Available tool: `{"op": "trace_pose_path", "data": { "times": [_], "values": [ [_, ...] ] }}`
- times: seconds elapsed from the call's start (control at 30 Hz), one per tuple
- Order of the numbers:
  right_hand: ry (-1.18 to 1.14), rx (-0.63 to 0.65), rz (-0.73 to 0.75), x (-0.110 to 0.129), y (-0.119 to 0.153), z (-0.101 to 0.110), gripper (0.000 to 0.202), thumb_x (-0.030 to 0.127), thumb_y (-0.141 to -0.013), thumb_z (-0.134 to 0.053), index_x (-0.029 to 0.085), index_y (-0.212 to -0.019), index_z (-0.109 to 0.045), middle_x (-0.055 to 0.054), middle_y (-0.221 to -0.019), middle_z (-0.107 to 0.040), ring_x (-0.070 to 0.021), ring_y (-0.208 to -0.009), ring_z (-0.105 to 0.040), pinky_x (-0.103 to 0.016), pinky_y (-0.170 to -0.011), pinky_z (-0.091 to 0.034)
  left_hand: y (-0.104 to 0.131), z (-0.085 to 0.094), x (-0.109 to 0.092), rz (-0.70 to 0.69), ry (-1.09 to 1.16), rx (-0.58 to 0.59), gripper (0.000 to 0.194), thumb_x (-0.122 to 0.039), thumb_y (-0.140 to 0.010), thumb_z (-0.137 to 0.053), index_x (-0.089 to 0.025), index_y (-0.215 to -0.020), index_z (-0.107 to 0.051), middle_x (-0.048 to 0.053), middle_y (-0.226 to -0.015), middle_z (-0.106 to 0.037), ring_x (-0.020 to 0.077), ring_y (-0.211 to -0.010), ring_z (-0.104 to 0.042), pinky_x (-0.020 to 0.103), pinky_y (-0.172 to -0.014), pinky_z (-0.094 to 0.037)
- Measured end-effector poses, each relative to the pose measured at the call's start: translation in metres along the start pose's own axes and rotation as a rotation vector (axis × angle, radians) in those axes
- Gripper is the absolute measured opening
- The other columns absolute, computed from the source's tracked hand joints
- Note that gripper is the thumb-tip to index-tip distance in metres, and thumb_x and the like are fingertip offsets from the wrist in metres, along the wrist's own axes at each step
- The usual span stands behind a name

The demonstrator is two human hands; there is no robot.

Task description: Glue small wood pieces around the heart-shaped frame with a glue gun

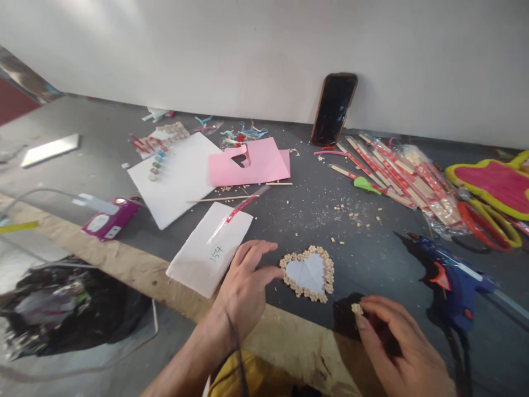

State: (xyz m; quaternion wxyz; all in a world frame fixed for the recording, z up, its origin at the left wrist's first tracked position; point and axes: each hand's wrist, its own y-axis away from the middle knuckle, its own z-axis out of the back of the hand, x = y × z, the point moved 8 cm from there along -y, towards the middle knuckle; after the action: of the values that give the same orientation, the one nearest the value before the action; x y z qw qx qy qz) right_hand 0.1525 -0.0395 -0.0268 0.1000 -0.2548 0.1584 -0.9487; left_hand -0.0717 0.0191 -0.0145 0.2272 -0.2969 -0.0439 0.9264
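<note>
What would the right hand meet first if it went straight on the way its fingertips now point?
Probably the right edge of the pale-bordered heart, with the pale piece pinched in the right hand leading. The hand's height is unclear, so it might pass over.

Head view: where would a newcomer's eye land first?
Probably on the heart, pale inside and rimmed with small beige pieces, between the left hand and the right hand, which pinches a small pale piece. Strong colour would likely draw it next: the pink paper farther back, left of the heart, and the blue glue gun at right.
</note>
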Motion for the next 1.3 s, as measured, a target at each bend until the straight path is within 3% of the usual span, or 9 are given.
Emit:
{"op": "trace_pose_path", "data": {
  "times": [0.27, 0.47, 0.77, 1.0, 1.3],
  "values": [
    [0.007, -0.001, 0.007, 0.002, -0.003, 0.0, 0.016, 0.035, -0.091, -0.051, 0.023, -0.094, -0.06, -0.004, -0.095, -0.065, -0.0123, -0.08, -0.067, -0.02, -0.071, -0.052, 0.002, -0.003, -0.01, -0.038, 0.032, 0.01, 0.045, 0.008, -0.075, -0.035, -0.02, -0.088, -0.068, 0.007, -0.123, -0.051, 0.0247, -0.114, -0.043, 0.047, -0.092, -0.049],
    [0.028, -0.022, 0.019, 0.006, -0.006, 0.004, 0.017, 0.036, -0.093, -0.049, 0.023, -0.091, -0.06, -0.003, -0.09, -0.066, -0.0106, -0.073, -0.067, -0.017, -0.063, -0.051, 0.002, -0.003, -0.016, -0.07, 0.041, 0.002, 0.045, 0.006, -0.078, -0.035, -0.021, -0.091, -0.069, 0.007, -0.123, -0.05, 0.0255, -0.114, -0.042, 0.048, -0.091, -0.05],
    [-0.008, -0.006, 0.001, 0.003, -0.002, 0.0, 0.015, 0.034, -0.092, -0.05, 0.023, -0.094, -0.06, -0.004, -0.094, -0.065, -0.0129, -0.08, -0.066, -0.021, -0.072, -0.052, 0.001, -0.007, -0.023, -0.07, 0.046, -0.012, 0.048, 0.011, -0.072, -0.036, -0.02, -0.087, -0.07, 0.008, -0.123, -0.05, 0.0281, -0.116, -0.039, 0.05, -0.09, -0.051],
    [-0.006, -0.011, -0.003, 0.003, -0.003, 0.001, 0.013, 0.033, -0.092, -0.051, 0.023, -0.095, -0.059, -0.004, -0.094, -0.065, -0.0135, -0.08, -0.066, -0.022, -0.073, -0.053, 0.002, -0.011, -0.026, -0.081, 0.1, 0.004, 0.045, 0.008, -0.08, -0.039, -0.022, -0.086, -0.072, 0.008, -0.12, -0.05, 0.0268, -0.116, -0.038, 0.036, -0.078, -0.057],
    [-0.031, -0.003, -0.025, 0.002, -0.003, 0.001, 0.014, 0.034, -0.09, -0.052, 0.024, -0.095, -0.06, -0.003, -0.094, -0.066, -0.0141, -0.081, -0.067, -0.023, -0.072, -0.053, -0.001, -0.017, -0.033, -0.141, 0.074, -0.033, 0.047, 0.008, -0.08, -0.039, -0.024, -0.091, -0.071, 0.006, -0.119, -0.049, 0.026, -0.116, -0.038, 0.03, -0.074, -0.057]
  ]
}}
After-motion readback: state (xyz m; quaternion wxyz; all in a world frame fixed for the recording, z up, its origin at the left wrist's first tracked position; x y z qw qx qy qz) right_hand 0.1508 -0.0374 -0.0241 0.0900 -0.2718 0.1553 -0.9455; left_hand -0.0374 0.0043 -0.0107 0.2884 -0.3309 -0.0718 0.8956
